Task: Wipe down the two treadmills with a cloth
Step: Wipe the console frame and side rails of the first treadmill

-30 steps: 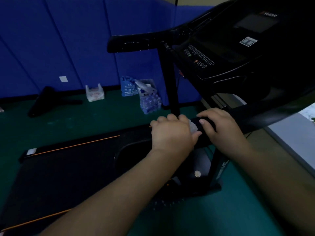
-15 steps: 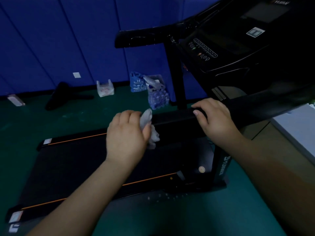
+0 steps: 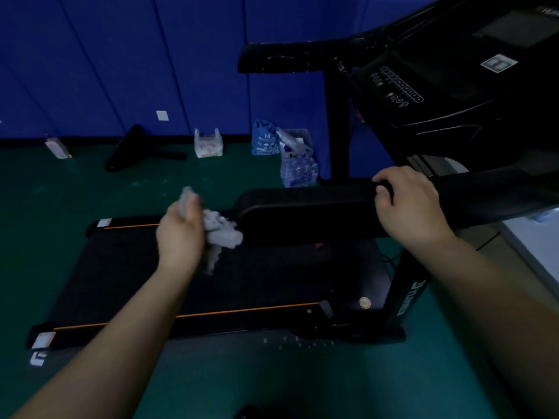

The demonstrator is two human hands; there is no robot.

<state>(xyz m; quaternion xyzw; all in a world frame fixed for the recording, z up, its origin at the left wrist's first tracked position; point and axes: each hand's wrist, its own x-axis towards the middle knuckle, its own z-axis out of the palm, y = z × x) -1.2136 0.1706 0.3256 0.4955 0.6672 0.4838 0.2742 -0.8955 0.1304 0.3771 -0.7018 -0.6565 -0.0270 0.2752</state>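
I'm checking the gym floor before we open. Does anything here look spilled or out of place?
Yes. Small pale specks are scattered on the green floor beside the near edge of the black treadmill deck, like crumbs or droplets; I cannot tell which. Plastic bags and a pack of water bottles sit by the blue wall.

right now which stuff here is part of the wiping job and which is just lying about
Job: cloth gripped in left hand; treadmill handrail, held by right hand; treadmill belt.
Lying about: white bag, blue bag, water bottle pack, black object.
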